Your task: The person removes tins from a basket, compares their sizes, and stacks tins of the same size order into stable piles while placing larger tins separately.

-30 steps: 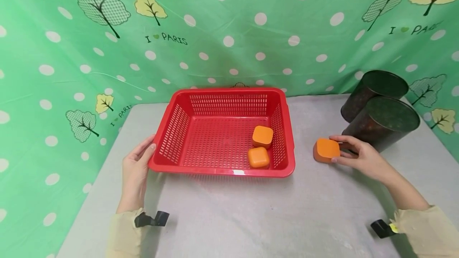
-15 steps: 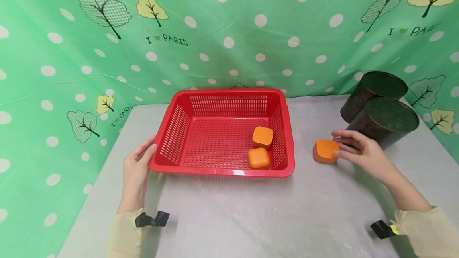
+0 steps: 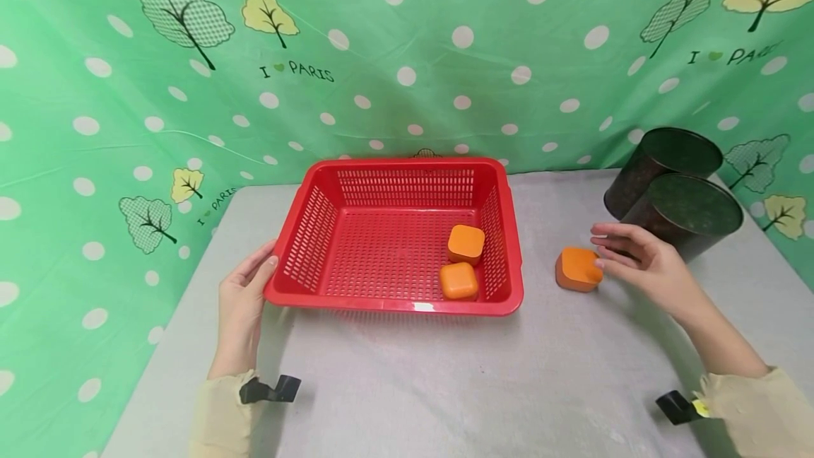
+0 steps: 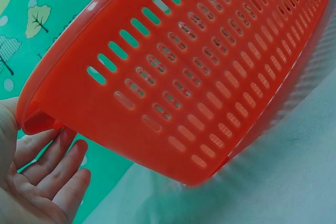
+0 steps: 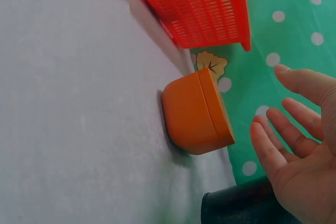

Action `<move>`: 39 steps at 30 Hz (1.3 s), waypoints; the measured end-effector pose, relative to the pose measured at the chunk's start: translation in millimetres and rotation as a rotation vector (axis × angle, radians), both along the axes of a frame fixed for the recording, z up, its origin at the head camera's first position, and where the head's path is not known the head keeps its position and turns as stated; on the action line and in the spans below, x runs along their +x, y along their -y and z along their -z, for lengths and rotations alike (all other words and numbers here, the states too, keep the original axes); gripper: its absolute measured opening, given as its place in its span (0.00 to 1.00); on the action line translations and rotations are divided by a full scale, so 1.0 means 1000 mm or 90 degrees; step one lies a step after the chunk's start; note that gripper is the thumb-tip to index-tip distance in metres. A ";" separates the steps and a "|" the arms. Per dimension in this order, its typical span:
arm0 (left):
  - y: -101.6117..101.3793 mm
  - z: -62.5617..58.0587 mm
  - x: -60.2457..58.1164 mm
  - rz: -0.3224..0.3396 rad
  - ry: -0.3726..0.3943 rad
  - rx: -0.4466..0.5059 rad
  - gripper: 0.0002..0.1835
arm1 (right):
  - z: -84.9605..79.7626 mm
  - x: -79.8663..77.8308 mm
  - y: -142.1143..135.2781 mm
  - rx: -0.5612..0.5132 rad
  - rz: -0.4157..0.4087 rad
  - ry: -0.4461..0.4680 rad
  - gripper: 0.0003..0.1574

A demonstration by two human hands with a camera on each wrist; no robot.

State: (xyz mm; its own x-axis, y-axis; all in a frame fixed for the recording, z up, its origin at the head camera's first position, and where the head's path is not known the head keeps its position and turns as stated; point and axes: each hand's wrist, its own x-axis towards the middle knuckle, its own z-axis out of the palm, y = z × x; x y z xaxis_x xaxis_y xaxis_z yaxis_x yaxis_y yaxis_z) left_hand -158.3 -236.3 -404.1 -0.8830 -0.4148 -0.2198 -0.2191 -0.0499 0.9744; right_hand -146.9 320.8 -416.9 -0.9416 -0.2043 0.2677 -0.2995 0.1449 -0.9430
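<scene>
A red slotted plastic basket [image 3: 356,302] stands on the table with two small orange boxes inside by its right wall, the farther one [image 3: 466,242] flat-topped, the nearer one [image 3: 458,281] rounded on top. My left hand [image 3: 240,316] grips the basket's left rim, thumb above; in the left wrist view its fingers [image 4: 68,158] reach below the rim. Outside, to the basket's right, another orange box [image 3: 577,268] with a flat lid sits on the table. Just right of it hovers my right hand [image 3: 649,271], fingers apart and holding nothing; the right wrist view shows a gap between hand and box [image 5: 191,111].
Two dark cylindrical containers, a nearer one [image 3: 689,214] and a farther one [image 3: 661,161], stand close behind my right hand. A green dotted cloth [image 3: 407,41] hangs along the table's back. Pale grey covering [image 3: 445,387] lies over the table.
My right hand, which had its fingers against the outer orange box, has let go and drawn slightly up and right. The box stays where it was; left hand and basket have not moved.
</scene>
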 end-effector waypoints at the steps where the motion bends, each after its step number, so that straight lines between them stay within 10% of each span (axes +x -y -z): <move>1: 0.000 0.000 0.000 0.003 0.000 -0.006 0.28 | -0.001 0.000 0.001 -0.003 0.002 0.001 0.31; 39: 0.001 0.001 -0.001 0.012 -0.021 0.015 0.25 | -0.038 0.008 0.085 0.048 -0.046 -0.001 0.31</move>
